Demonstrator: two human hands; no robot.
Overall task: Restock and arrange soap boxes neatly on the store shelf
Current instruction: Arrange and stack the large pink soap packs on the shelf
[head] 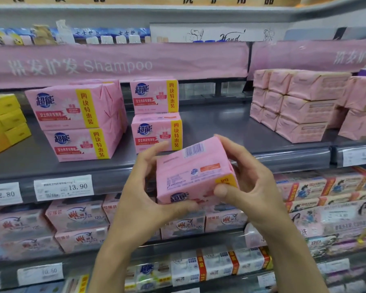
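Note:
I hold a pink soap pack [190, 170] with a yellow band in front of the grey shelf [220, 127], its barcode side turned up. My left hand [148, 187] grips its left side and bottom edge. My right hand [245, 178] grips its right side, thumb pressed on the yellow corner. On the shelf behind stand two stacks of the same pink packs: a two-high stack at the left [76, 121] and a two-high stack in the middle [155, 115].
Plain pink wrapped packs [294, 104] are stacked at the shelf's right. Yellow boxes [4, 121] sit at the far left. Bare shelf lies between the middle stack and the right packs. Price tags [63, 187] line the shelf edge; lower shelves hold other soap packs [78, 220].

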